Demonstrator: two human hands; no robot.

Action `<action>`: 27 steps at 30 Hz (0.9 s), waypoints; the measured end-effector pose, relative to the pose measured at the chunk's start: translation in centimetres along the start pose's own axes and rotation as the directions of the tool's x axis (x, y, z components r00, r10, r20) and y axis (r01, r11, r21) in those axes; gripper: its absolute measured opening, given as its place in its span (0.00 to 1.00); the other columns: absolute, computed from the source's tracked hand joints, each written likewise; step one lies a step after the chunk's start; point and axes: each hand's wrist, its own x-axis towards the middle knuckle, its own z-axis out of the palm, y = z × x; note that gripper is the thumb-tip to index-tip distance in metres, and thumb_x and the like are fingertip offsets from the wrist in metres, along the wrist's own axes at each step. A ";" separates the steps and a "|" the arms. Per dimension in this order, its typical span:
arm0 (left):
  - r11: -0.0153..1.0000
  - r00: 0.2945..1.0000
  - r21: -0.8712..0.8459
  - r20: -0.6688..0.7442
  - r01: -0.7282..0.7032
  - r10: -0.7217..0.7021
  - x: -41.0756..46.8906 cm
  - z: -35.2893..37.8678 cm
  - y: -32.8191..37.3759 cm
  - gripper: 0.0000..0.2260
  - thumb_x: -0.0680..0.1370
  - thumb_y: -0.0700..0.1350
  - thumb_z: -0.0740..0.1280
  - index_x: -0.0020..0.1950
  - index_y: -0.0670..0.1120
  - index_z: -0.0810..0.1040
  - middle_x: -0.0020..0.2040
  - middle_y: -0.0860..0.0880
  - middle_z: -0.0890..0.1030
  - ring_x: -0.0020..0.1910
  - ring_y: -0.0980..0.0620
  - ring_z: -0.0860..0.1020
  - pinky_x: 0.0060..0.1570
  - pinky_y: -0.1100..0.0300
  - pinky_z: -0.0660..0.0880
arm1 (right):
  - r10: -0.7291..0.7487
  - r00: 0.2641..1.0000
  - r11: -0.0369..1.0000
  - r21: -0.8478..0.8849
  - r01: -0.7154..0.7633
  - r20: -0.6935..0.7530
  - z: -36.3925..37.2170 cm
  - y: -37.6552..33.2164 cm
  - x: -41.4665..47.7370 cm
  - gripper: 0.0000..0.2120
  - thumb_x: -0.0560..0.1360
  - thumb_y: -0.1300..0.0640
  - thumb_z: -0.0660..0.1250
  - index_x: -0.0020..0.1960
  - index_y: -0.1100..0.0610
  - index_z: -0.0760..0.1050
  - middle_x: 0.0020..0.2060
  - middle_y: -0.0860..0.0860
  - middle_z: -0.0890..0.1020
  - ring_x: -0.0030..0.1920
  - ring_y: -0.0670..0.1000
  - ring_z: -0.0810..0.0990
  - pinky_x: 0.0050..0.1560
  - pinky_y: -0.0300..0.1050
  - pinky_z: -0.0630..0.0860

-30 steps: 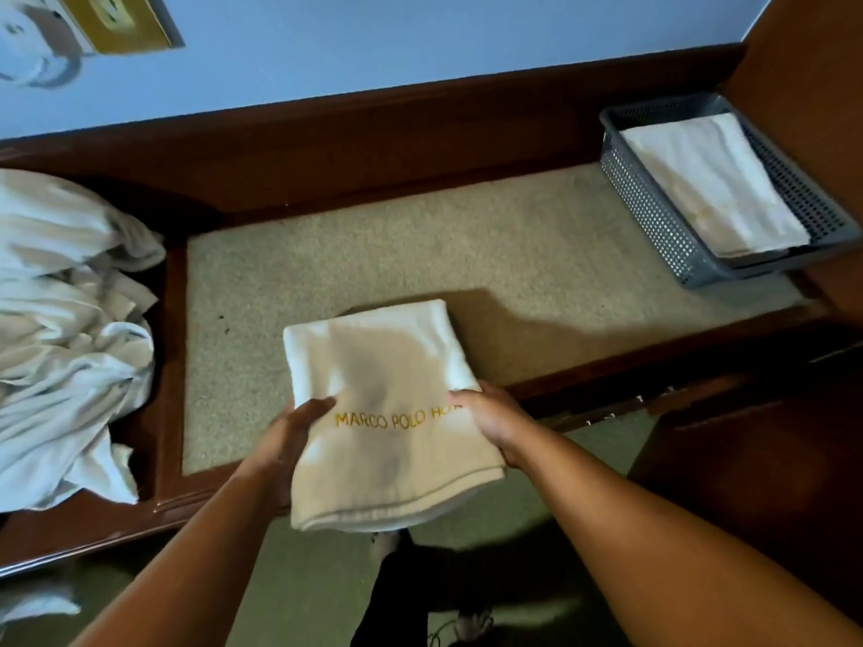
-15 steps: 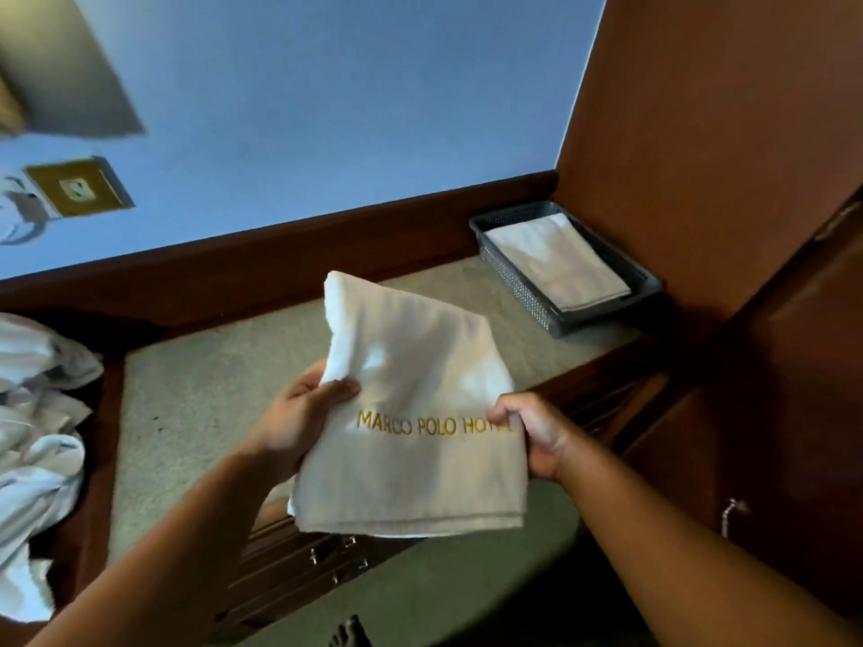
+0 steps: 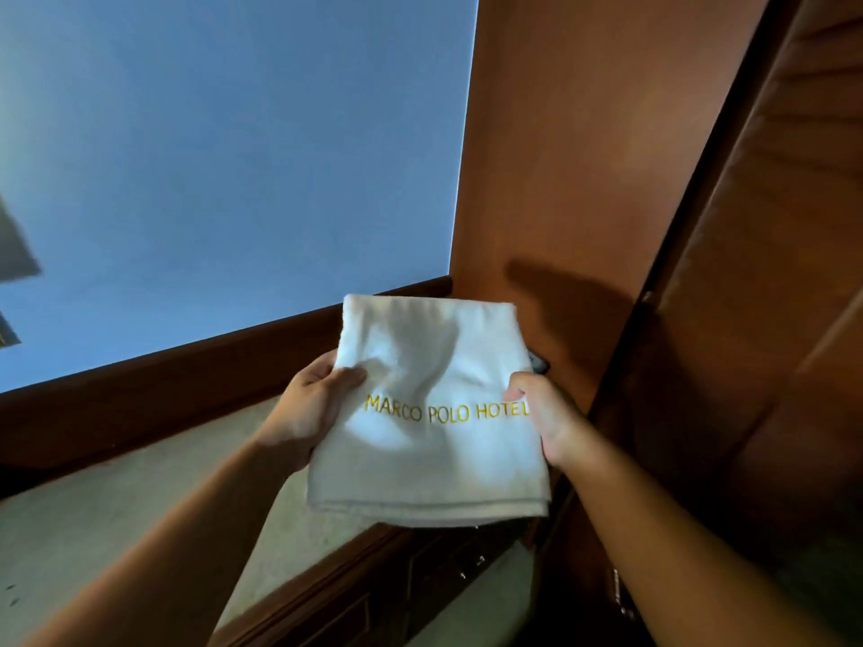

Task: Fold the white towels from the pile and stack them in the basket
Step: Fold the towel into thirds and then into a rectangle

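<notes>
The towel (image 3: 434,413) is folded into a thick white rectangle of several layers. We see it held up in the air, a little toward 5 o'clock from the middle of the view and clear of the desk (image 3: 116,520). Yellow stitched letters across its upper face read MARCO POLO HOTEL. Its stacked layers show along the near edge at 6 o'clock, and the far edge at 12 o'clock is one smooth fold.

The left hand (image 3: 310,408) holds the towel's 9 o'clock edge. The thumb lies on top and the fingers (image 3: 314,370) go beneath, so the cloth is pinched between them. The right hand (image 3: 544,417) holds the 3 o'clock edge beside the last letter. Its thumb is on top and its fingers are tucked under the cloth, pinching it too. The forearms come in from 7 and 5 o'clock.

At 8 o'clock we see the desk's speckled beige top. Its dark wooden front and the drawers (image 3: 411,581), with small metal handles, sit at 6 o'clock. A dark wooden ledge (image 3: 187,389) backs the desk, with the blue wall (image 3: 233,156) above it at 10 to 11 o'clock. A reddish wood panel (image 3: 583,156) rises at 1 o'clock with a shadow on it, and a cabinet door (image 3: 770,319) fills 3 o'clock. A small dark grey corner (image 3: 538,364) peeps out at the towel's 2 o'clock, and we cannot tell what it is.
</notes>
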 end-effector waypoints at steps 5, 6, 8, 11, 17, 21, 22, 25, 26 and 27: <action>0.995 1.000 -0.101 -0.022 0.008 -0.011 3.1 1.3 1.0 0.04 0.81 0.39 0.64 0.51 0.43 0.79 0.43 0.38 0.84 0.36 0.43 0.82 0.36 0.53 0.80 | -0.165 0.984 0.986 0.025 0.167 -0.071 0.1 -2.9 1.1 0.07 0.57 0.60 0.64 0.35 0.59 0.72 0.26 0.55 0.74 0.24 0.52 0.73 0.27 0.36 0.70; 0.993 1.000 -0.118 -0.014 0.020 -0.022 3.7 1.3 1.0 0.05 0.81 0.39 0.64 0.53 0.42 0.79 0.45 0.36 0.84 0.38 0.41 0.82 0.38 0.51 0.80 | -0.201 0.976 0.979 0.005 0.202 -0.088 0.2 -3.3 1.7 0.09 0.54 0.60 0.64 0.35 0.59 0.74 0.27 0.56 0.74 0.27 0.52 0.73 0.30 0.38 0.70; 0.991 0.999 -0.123 0.018 0.050 -0.048 5.6 0.9 0.9 0.09 0.81 0.42 0.65 0.58 0.39 0.79 0.52 0.33 0.83 0.44 0.37 0.83 0.43 0.47 0.81 | -0.247 0.964 0.969 -0.045 0.244 -0.095 0.7 -4.4 3.0 0.09 0.52 0.60 0.63 0.32 0.58 0.75 0.26 0.54 0.75 0.27 0.52 0.73 0.32 0.39 0.69; 0.981 0.993 -0.154 0.053 0.117 -0.110 8.3 0.0 0.6 0.15 0.81 0.48 0.68 0.61 0.39 0.81 0.54 0.33 0.84 0.52 0.34 0.83 0.52 0.41 0.81 | -0.300 0.952 0.951 -0.089 0.295 -0.054 1.9 -5.9 5.2 0.09 0.54 0.61 0.62 0.34 0.57 0.76 0.24 0.50 0.76 0.24 0.49 0.73 0.28 0.36 0.68; 0.870 0.898 -0.262 0.268 0.417 -0.350 13.7 -1.8 -0.2 0.22 0.81 0.53 0.63 0.61 0.37 0.82 0.58 0.32 0.82 0.49 0.34 0.84 0.59 0.41 0.76 | -0.291 0.956 0.909 -0.319 0.268 -0.028 3.4 -5.8 11.7 0.09 0.52 0.55 0.64 0.31 0.52 0.79 0.23 0.46 0.76 0.28 0.46 0.72 0.32 0.39 0.66; 0.903 0.886 -0.145 0.304 0.406 -0.350 18.1 -2.1 -1.4 0.19 0.81 0.50 0.62 0.65 0.40 0.79 0.57 0.33 0.83 0.53 0.34 0.83 0.60 0.41 0.77 | -0.184 0.976 0.949 -0.279 0.145 -0.119 3.3 -5.1 15.3 0.10 0.52 0.59 0.63 0.33 0.59 0.75 0.26 0.52 0.74 0.28 0.51 0.72 0.31 0.39 0.67; 0.911 0.889 -0.104 0.290 0.399 -0.356 19.3 -2.0 -2.0 0.18 0.81 0.50 0.63 0.65 0.41 0.79 0.57 0.34 0.83 0.54 0.34 0.83 0.60 0.40 0.77 | -0.170 0.976 0.947 -0.298 0.123 -0.135 2.9 -4.4 16.7 0.14 0.52 0.58 0.63 0.37 0.61 0.77 0.29 0.54 0.76 0.31 0.53 0.74 0.33 0.40 0.70; 0.922 0.892 -0.055 0.279 0.384 -0.355 22.2 -1.5 -3.9 0.19 0.78 0.48 0.66 0.68 0.45 0.75 0.57 0.36 0.84 0.56 0.33 0.82 0.60 0.34 0.76 | -0.127 0.981 0.930 -0.361 0.068 -0.144 2.2 -3.0 20.1 0.26 0.52 0.57 0.63 0.50 0.62 0.79 0.38 0.58 0.81 0.38 0.56 0.78 0.39 0.46 0.74; 0.926 0.894 -0.038 0.280 0.374 -0.350 23.1 -1.4 -4.6 0.19 0.78 0.47 0.68 0.69 0.47 0.74 0.57 0.37 0.84 0.55 0.33 0.82 0.59 0.32 0.76 | -0.118 0.982 0.924 -0.378 0.054 -0.150 1.9 -2.7 21.1 0.27 0.52 0.56 0.63 0.51 0.60 0.79 0.40 0.58 0.82 0.39 0.57 0.79 0.39 0.48 0.75; 0.931 0.896 -0.012 0.276 0.366 -0.348 24.1 -1.2 -5.2 0.21 0.77 0.47 0.69 0.69 0.48 0.73 0.56 0.37 0.84 0.55 0.34 0.83 0.58 0.31 0.76 | -0.106 0.982 0.918 -0.394 0.037 -0.156 1.7 -2.6 21.9 0.28 0.53 0.56 0.63 0.52 0.59 0.80 0.42 0.59 0.83 0.40 0.57 0.80 0.40 0.49 0.77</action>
